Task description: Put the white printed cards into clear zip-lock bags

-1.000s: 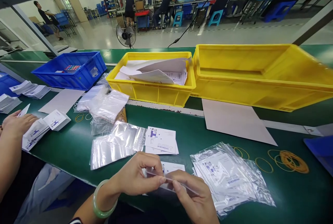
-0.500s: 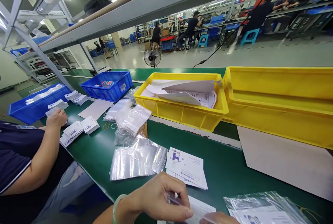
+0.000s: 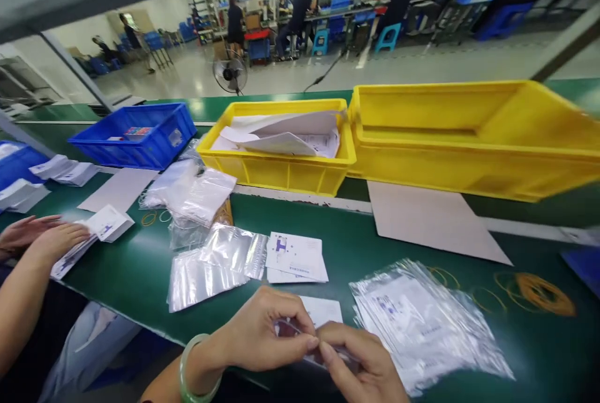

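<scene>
My left hand, a pale green bangle on its wrist, pinches the edge of a clear plastic bag. My right hand pinches the same edge, its fingertips meeting the left ones. A white printed card shows just beyond my fingers; whether it is inside the bag is hidden. Flat empty zip bags lie beyond my left hand. Near them is a small pile of printed cards. Bagged cards are heaped to the right of my right hand.
Rubber bands lie at the right. Behind stand a yellow bin with papers, another yellow bin and a blue bin. A grey board lies before the bins. At left, a co-worker's hands touch a card stack.
The view has swung right and downward. My right hand has come fully into sight, and its fingertips now meet my left hand's at the bag's edge. The co-worker's hands have moved along the cards.
</scene>
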{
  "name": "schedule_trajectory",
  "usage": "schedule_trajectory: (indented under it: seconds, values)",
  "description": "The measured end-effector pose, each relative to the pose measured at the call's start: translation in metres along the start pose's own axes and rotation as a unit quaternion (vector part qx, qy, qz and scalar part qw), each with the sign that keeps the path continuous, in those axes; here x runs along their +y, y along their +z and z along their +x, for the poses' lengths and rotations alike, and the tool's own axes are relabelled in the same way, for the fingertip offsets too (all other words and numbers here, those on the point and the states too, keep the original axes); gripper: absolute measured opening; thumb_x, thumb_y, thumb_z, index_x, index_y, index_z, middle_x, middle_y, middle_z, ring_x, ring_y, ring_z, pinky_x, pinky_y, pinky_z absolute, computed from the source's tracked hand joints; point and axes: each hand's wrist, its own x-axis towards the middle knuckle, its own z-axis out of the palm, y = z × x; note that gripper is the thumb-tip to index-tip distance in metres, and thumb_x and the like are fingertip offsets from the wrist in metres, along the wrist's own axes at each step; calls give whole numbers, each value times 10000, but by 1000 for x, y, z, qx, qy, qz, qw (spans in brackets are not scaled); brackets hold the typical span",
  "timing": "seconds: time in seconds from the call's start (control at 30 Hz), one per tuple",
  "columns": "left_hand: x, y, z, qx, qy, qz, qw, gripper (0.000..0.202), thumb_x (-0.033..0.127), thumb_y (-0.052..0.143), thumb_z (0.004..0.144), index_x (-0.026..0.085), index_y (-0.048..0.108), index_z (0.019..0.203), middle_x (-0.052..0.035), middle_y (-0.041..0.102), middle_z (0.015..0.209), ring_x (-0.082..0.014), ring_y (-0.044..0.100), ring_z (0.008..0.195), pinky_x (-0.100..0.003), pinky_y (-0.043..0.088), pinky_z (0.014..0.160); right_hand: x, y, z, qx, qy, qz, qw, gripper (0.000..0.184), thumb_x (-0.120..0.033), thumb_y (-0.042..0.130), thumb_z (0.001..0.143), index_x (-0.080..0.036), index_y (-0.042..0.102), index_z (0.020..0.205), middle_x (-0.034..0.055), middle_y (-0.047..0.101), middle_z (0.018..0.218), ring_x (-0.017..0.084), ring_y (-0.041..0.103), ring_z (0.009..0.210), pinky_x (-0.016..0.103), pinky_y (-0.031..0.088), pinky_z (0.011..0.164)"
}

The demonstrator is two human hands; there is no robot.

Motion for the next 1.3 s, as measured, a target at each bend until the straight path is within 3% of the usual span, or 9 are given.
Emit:
schedule_trajectory:
  seconds: [0.13, 0.33, 0.5, 0.6, 0.77, 0.93, 1.03, 1.17, 1.3]
  values:
    - [-5, 1, 2, 9, -2, 19, 1000, 285, 413, 663, 877, 131, 696, 854, -46, 662, 738, -126, 563, 634, -222, 451, 602, -5, -20, -5, 36, 64, 45, 996, 315, -336, 554, 928, -215, 699, 676, 13, 678, 589, 156, 636, 536, 228, 490, 536]
    - [-41, 11, 6, -87, 18, 222, 971, 794, 655, 748, 725, 147, 538, 1298, -183, 614, 1250, -323, 582, 1148, -466, 509, 980, 29, -76, -27, 448, 215, 150, 855, 271, -441, 751, 731, -217, 640, 624, 18, 664, 611, 167, 616, 507, 254, 496, 444]
    - [-87, 37, 2, -137, -9, 381, 914, 1146, 461, 889, 644, 135, 232, 1524, -286, 417, 1495, -454, 396, 1386, -644, 388, 1091, 59, -94, -44, 536, 261, 8, 803, 411, -394, 697, 806, -187, 643, 1158, 115, 670, 1230, 275, 630, 1129, 443, 482, 989]
    - [-97, 42, 1, -136, 4, 389, 911, 1012, 372, 803, 759, 138, 193, 1533, -258, 487, 1444, -415, 474, 1329, -603, 436, 1066, 64, -80, -52, 460, 298, -91, 831, 512, -482, 637, 860, -181, 614, 1274, 147, 597, 1380, 333, 546, 1273, 536, 379, 1096]
    - [-84, 42, 1, -105, 137, 380, 909, 630, 205, 567, 889, 89, 326, 1460, -207, 626, 1248, -332, 576, 1172, -497, 498, 1006, 70, -33, -42, 141, 301, 1, 943, 491, -534, 593, 867, -175, 638, 1199, 148, 720, 1161, 265, 699, 1009, 423, 571, 886]
    - [-74, 29, -10, 18, 207, 384, 900, 329, 196, 529, 927, 117, 540, 1246, -137, 689, 1026, -256, 639, 965, -398, 556, 874, 76, -9, -35, 12, 267, -93, 959, 509, -491, 559, 885, -183, 581, 1289, 110, 729, 1098, 225, 717, 825, 388, 614, 752]
    - [-76, 3, -18, 135, 77, 444, 882, 186, 205, 529, 940, 160, 596, 1107, -114, 677, 989, -240, 645, 926, -374, 567, 823, 84, -14, -45, -5, 237, -212, 948, 474, -497, 565, 885, -217, 606, 1266, 111, 716, 1127, 287, 704, 955, 434, 607, 782]
    - [-87, -27, -19, 141, -196, 506, 828, 158, 229, 588, 896, 178, 595, 1046, -110, 639, 1066, -269, 630, 988, -379, 564, 803, 90, -20, -55, -61, 184, -282, 940, 384, -433, 660, 829, -242, 652, 1161, 105, 702, 1078, 329, 677, 994, 447, 581, 809]
    - [-98, -33, -12, 137, -245, 494, 823, 94, 115, 528, 878, 162, 607, 898, -107, 650, 942, -275, 641, 920, -351, 535, 734, 80, -16, -50, -116, 223, -232, 940, 95, -337, 648, 824, -256, 608, 855, 44, 679, 867, 266, 668, 827, 362, 544, 686]
